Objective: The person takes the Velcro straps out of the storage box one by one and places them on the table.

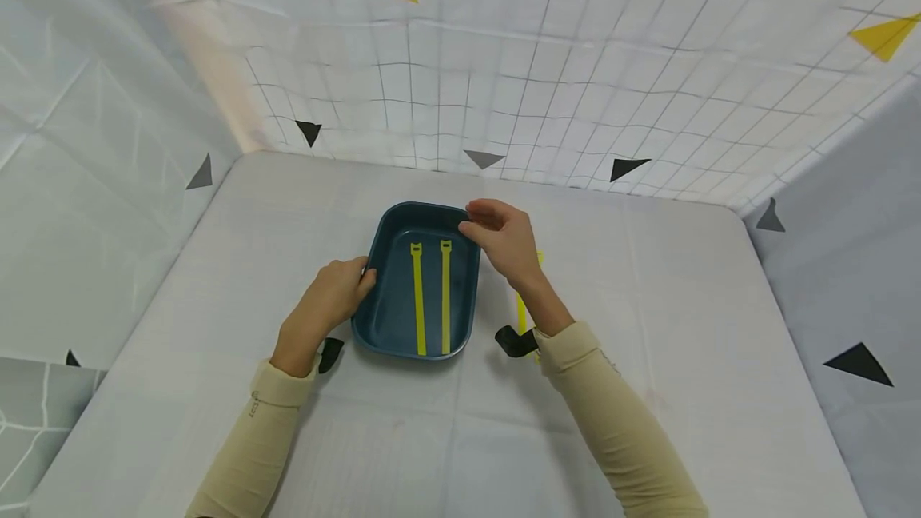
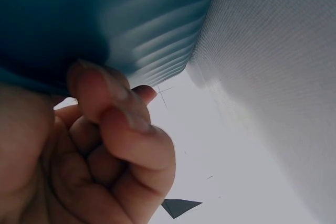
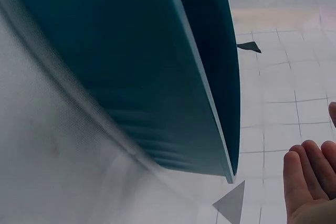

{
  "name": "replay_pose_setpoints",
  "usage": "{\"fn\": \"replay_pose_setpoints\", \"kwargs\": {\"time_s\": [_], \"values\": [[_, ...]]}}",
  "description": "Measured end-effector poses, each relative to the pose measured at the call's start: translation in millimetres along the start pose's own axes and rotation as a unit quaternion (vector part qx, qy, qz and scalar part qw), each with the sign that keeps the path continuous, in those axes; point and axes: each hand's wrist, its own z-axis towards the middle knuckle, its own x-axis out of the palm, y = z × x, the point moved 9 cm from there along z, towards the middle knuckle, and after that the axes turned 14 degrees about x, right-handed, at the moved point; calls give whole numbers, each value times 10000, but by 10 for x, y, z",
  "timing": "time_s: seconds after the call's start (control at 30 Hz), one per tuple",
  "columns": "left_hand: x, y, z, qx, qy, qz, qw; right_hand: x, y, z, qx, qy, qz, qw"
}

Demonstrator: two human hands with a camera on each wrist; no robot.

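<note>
A dark blue rectangular tray [image 1: 388, 302] with rounded corners sits on the white surface. Two yellow strap-like cable ties [image 1: 445, 294], each with a slotted head at the far end, lie side by side in it. My left hand [image 1: 331, 290] grips the tray's left rim, thumb over the edge; the left wrist view shows its curled fingers [image 2: 126, 114] against the underside of the blue wall. At the far right corner is my right hand [image 1: 504, 238], its fingers loosely bent; in the right wrist view these fingers [image 3: 310, 174] are apart from the tray's wall and hold nothing.
Another yellow strap [image 1: 521, 312] lies right of the tray, partly hidden under my right wrist. Black wrist-camera parts [image 1: 515, 341] stick out near both cuffs. A white gridded sheet [image 1: 489, 78] with coloured triangles rises behind the table, and grey-white sheets flank both sides.
</note>
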Motion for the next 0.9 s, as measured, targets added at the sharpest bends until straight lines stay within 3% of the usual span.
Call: {"fn": "replay_pose_setpoints", "kwargs": {"time_s": [0.1,0.9], "values": [[-11,-10,0,15,-3,23,10000,27,-100,65,53,38,26,10000],[-15,-10,-7,73,-70,21,9999,257,-38,86,-137,179,-105,9997]]}}
